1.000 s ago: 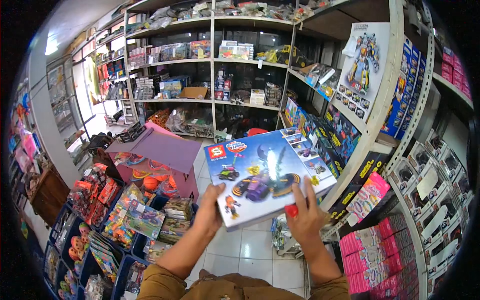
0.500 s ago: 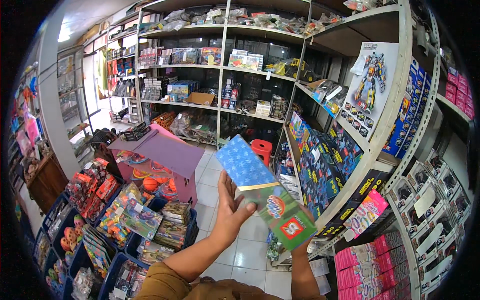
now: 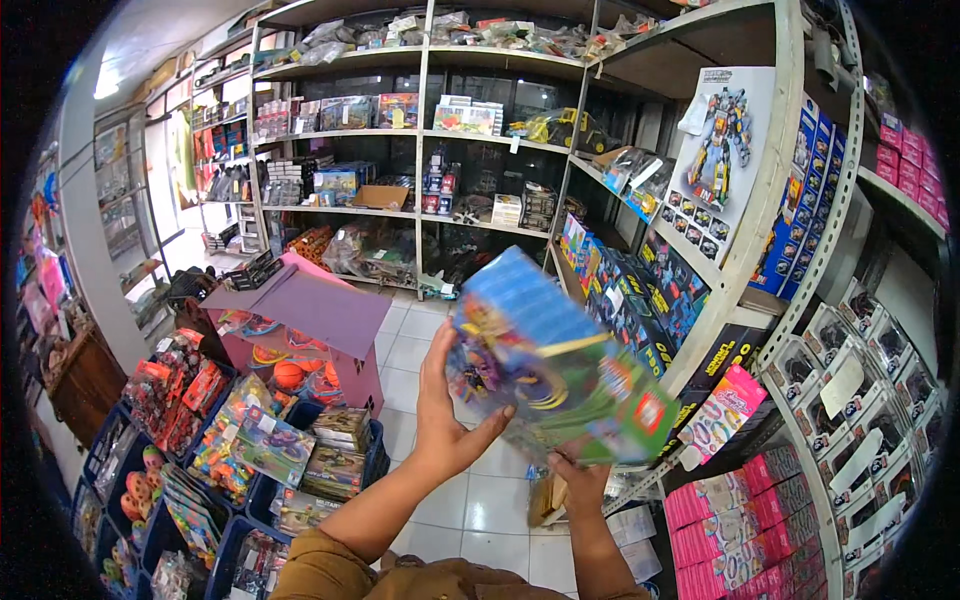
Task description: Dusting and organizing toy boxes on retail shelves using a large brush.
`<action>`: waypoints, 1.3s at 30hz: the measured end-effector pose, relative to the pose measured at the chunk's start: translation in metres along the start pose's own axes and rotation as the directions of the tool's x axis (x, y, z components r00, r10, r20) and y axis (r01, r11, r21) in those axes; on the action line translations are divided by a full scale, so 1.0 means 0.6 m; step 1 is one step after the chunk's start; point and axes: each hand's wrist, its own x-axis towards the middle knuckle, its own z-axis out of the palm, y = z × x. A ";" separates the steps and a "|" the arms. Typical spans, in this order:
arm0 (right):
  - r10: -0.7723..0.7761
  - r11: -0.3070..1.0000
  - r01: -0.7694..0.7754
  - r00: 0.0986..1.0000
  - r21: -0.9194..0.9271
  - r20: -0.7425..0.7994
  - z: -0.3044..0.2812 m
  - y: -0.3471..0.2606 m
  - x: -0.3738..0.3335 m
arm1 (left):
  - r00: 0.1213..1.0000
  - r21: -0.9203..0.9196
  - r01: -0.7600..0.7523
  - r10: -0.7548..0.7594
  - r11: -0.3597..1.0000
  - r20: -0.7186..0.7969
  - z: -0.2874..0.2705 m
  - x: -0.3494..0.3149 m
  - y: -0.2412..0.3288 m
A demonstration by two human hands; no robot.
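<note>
A flat blue and green toy box [image 3: 550,365], blurred by motion, is tilted in front of me between both hands. My left hand [image 3: 447,415] presses its open palm and fingers against the box's left edge. My right hand [image 3: 580,483] supports the box from below at its lower edge; most of that hand is hidden behind the box. Both forearms, in brown sleeves, rise from the lower edge of the picture.
Toy shelves [image 3: 700,270] packed with boxes run along my right. More shelving [image 3: 420,150] fills the back wall. Blue crates of toys [image 3: 250,450] sit on the floor at left, beside a pink-topped table [image 3: 310,305]. White floor tiles [image 3: 470,510] lie below.
The box has been turned again: a second ago its blue front faced me flat, then it stood edge-on, and now another printed face tilts toward me. My left hand has shifted to its left edge.
</note>
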 end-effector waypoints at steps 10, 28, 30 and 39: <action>0.573 0.648 -0.566 0.803 0.510 0.163 0.019 -0.022 -0.001 | 0.967 0.545 -0.095 -0.052 0.833 0.248 -0.036 0.009 0.001; 0.201 0.929 -0.221 0.975 0.298 0.098 0.005 -0.047 0.004 | 0.790 -0.571 0.537 -0.608 0.622 0.081 0.000 -0.129 -0.094; 0.039 0.959 -0.077 0.989 0.274 0.140 0.024 -0.076 0.007 | 0.745 -0.590 0.607 -0.639 0.532 0.192 0.017 -0.156 -0.117; 0.195 0.911 -0.247 0.964 0.331 0.182 0.030 -0.069 0.003 | 0.792 -0.619 0.494 -0.610 0.611 0.029 0.003 -0.142 -0.090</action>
